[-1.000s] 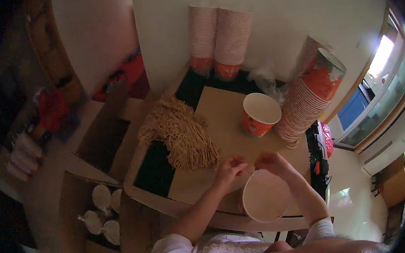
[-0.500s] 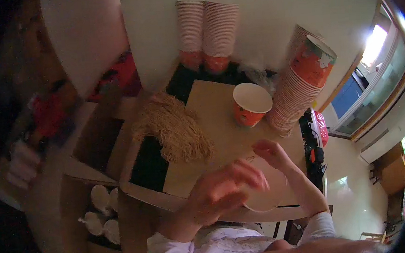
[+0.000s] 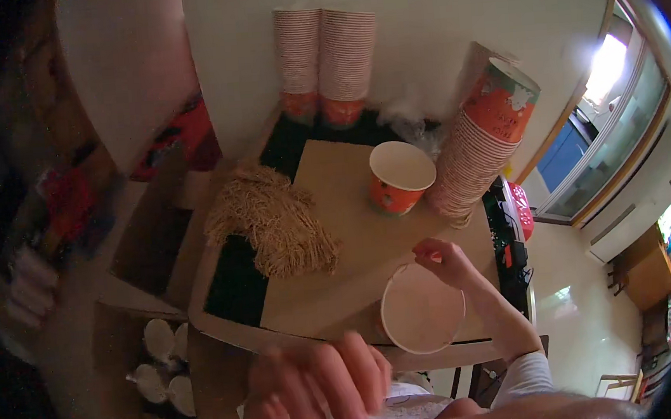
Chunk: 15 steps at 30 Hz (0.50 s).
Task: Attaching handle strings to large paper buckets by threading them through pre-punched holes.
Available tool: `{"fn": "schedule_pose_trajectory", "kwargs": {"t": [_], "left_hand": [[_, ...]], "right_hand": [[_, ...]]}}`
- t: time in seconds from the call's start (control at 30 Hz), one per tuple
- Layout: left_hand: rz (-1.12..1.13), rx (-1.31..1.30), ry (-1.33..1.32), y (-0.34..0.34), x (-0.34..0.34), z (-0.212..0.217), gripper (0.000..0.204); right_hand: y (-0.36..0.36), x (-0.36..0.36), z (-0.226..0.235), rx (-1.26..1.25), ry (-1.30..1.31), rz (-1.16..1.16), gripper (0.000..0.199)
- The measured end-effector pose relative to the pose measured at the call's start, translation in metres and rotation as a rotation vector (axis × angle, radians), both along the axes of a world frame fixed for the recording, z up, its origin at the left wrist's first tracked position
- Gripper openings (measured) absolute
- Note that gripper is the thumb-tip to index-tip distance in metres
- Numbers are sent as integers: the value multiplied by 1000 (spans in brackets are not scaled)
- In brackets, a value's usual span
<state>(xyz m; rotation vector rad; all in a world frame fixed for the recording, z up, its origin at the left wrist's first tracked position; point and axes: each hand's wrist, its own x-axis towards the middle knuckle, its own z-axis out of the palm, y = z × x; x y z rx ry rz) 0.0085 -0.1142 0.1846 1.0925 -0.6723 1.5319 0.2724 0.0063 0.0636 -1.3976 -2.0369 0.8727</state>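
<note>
A pale wall (image 3: 240,68) rises behind the worktop (image 3: 232,294), whose green top shows along the left side and the back. A brown cardboard sheet (image 3: 334,186) covers most of its middle. On the floor to the left, an open carton (image 3: 111,357) contains several round, white-topped pieces, and a second open carton (image 3: 151,238) sits just beyond it. At the back of the worktop two tall stacks of cups stand side by side, the left stack (image 3: 298,56) and the middle stack (image 3: 348,57), both rims up. The right stack (image 3: 472,157) stands bottoms up and leans in the view, with another partly hidden behind it. A tangled heap of tan cords (image 3: 274,221) lies over the left part of the sheet and onto the green. The far cup (image 3: 393,194), orange with a white inside, stands upright on the sheet just beside the right stack. The near cup (image 3: 423,310) is at the worktop's front edge, its open mouth facing up. The left hand (image 3: 317,386), blurred, is raised low in the foreground, fingers apart, with nothing visible in them. The right hand (image 3: 444,262) is at the near cup's upper rim, fingers bent close together; I cannot tell whether they grip anything. A crumpled clear bag (image 3: 411,118) lies between the middle and right stacks.
</note>
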Motion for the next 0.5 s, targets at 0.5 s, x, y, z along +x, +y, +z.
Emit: {"fn": "schedule_pose_trajectory", "kwargs": {"t": [0.5], "left_hand": [[578, -523, 1167, 124, 55, -233, 29]], "right_hand": [[50, 18, -37, -524, 415, 151, 17]]}}
